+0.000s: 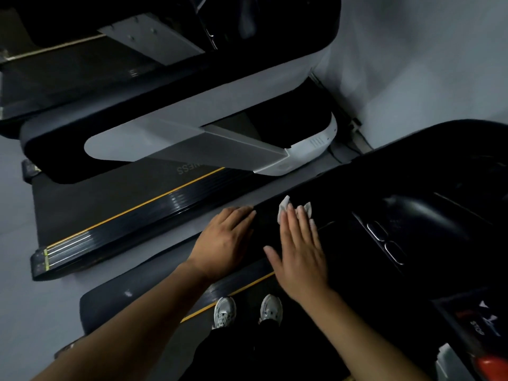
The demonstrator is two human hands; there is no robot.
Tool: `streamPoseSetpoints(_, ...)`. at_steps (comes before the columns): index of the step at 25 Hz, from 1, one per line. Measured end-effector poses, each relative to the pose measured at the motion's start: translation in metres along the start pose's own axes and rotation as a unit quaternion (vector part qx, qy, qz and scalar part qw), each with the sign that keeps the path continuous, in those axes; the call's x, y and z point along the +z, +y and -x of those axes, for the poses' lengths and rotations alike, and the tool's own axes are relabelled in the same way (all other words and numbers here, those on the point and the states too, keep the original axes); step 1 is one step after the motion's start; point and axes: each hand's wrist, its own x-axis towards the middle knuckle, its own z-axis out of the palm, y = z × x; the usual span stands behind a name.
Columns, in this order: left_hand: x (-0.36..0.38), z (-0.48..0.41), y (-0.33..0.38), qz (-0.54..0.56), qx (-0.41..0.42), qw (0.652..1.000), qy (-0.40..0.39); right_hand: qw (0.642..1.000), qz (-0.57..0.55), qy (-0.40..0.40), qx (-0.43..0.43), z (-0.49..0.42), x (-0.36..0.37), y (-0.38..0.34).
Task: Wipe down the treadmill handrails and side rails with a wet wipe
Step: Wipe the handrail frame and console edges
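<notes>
A white wet wipe [284, 209] lies on the black left handrail [343, 193] of the treadmill I stand on. My right hand [299, 251] lies flat on the wipe with straight fingers and presses it onto the rail; only the wipe's edges show past the fingertips. My left hand [225, 240] rests just left of it, fingers laid over the handrail's outer edge, holding nothing. The treadmill's left side rail [233, 290] with a yellow stripe runs below the hands.
A second treadmill [123, 213] stands parallel on the left, with a grey upright [220, 149] and a black and yellow side rail. The console [439, 215] with buttons is to the right. My two white shoes [247, 310] stand on the belt. Grey floor lies between the machines.
</notes>
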Motion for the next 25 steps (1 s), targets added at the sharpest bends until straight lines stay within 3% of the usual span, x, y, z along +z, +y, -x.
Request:
streamPoseSetpoints(3,-0.008,0.015,-0.008,-0.021,-0.048,0.999,0.014,1.0,0.016,-0.012,-0.006,-0.034,-0.013,0.023)
streamPoseSetpoints(8,0.0,0.015,0.0,-0.022,-0.084,0.996,0.028,0.988,-0.014,-0.043,-0.146,-0.077,-0.012,0.01)
streamPoseSetpoints(12,0.002,0.018,-0.001,-0.033,-0.072,0.996,0.045,0.993,-0.019,-0.03,-0.116,-0.106,-0.013,0.02)
streamPoseSetpoints(17,0.001,0.017,0.001,-0.043,-0.061,0.995,0.061,0.976,-0.022,-0.078,-0.204,-0.107,-0.009,-0.007)
streamPoseSetpoints(22,0.001,0.017,0.002,-0.051,-0.063,0.995,0.058,0.99,-0.009,-0.049,-0.13,-0.112,-0.015,0.021)
streamPoseSetpoints(25,0.001,0.019,0.001,-0.051,-0.059,0.996,0.053,0.978,-0.02,-0.066,-0.195,-0.081,-0.01,-0.005)
